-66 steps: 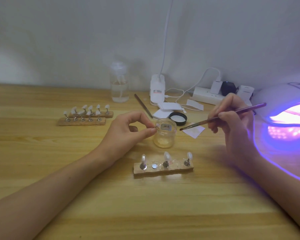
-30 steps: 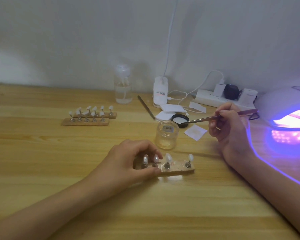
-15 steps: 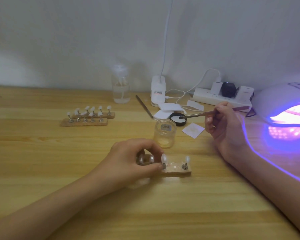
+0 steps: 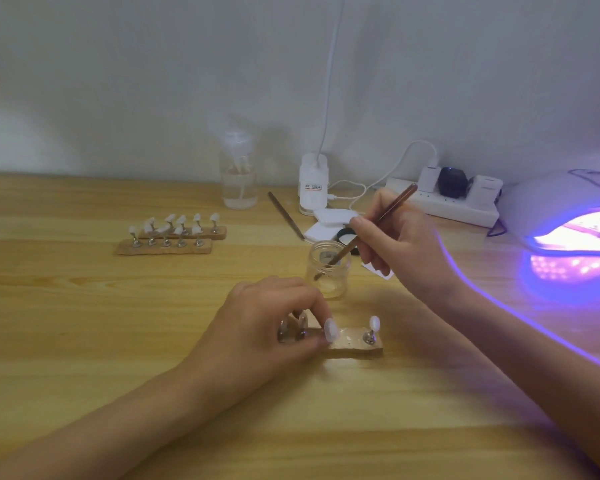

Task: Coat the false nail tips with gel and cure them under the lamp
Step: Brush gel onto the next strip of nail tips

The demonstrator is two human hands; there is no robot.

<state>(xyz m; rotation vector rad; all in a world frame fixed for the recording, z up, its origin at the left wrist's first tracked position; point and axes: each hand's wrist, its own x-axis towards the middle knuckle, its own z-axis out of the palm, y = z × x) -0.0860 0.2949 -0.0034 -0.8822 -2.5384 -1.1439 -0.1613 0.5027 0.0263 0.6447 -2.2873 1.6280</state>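
Wooden table (image 4: 84, 341) fills the lower part of the frame. Near its centre lies a small holder strip (image 4: 355, 342) with metal pegs. The first nail tip (image 4: 330, 330) stands on a peg just beside the fingers of the left hand, and the second nail tip (image 4: 374, 322) stands near the right end of the strip.

The left hand (image 4: 274, 327) covers the left end of the strip. Its fingers are curled down and grip it against the thumb, so the pegs there are mostly hidden.

Just above the strip stands an open glass jar (image 4: 328, 275). The right hand (image 4: 402, 251), at centre right, pinches a thin brush (image 4: 381, 220) between thumb and fingers. The brush slopes down to the left and its lower end is inside the jar. This hand hides part of a black lid (image 4: 343, 233) and of a white paper piece (image 4: 383, 273).

Above the jar lie white cotton pads (image 4: 329, 218) and a metal tool (image 4: 286, 216). At centre left, two more strips (image 4: 174, 245) carry rows of nail tips. Along the wall stand a spray bottle (image 4: 239, 178), a white lamp base (image 4: 313, 185) and a power strip (image 4: 444, 204). At the right edge the curing lamp (image 4: 551, 195) glows violet, well apart from the holder strip.
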